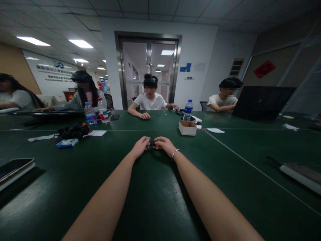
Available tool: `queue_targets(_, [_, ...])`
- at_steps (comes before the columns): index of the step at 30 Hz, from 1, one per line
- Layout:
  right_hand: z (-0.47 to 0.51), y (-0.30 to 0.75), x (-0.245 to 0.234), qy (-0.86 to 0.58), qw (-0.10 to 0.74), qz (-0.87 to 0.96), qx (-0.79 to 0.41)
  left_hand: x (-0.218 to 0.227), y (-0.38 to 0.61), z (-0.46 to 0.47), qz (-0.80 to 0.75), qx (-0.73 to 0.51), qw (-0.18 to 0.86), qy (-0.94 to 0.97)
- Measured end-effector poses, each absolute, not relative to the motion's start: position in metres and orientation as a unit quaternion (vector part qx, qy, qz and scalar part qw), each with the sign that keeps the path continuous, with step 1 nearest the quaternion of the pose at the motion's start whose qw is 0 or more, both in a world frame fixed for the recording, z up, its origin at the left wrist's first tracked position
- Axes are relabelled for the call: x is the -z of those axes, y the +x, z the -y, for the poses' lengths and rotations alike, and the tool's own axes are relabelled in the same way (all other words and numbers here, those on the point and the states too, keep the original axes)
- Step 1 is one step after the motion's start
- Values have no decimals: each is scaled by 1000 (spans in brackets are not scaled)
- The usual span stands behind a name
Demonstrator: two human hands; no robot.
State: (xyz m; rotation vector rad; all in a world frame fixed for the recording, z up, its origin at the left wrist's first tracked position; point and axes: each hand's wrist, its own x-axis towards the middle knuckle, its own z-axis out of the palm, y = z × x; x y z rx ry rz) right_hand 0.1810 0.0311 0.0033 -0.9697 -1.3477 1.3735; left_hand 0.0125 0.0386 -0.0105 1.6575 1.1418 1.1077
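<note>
Both arms reach forward over the dark green table [147, 187]. Between my fingertips is a small black object [151, 143], short and narrow, too small to name. My left hand [139, 147] pinches its left end, where a lighter bit shows. From the other side, the fingers of my right hand [164, 145] close on its right part; a silver bracelet [175, 153] circles that wrist. The object is just above or on the tabletop; I cannot tell which. Beyond my right hand stands a small open cardboard box [187, 128].
Left of my hands lie a black tangled bundle [74, 130], a blue-white packet [67, 143] and a phone [15, 170]. Bottles [90, 113] stand farther back. A black laptop [262, 102] is at right. A person [150, 100] sits opposite; others sit at the sides.
</note>
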Motion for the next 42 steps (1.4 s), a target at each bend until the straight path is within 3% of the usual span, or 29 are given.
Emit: queue_targets(42, [-32, 182, -2, -393, 485, 540, -565, 3, 10, -29, -419, -462, 432, 651])
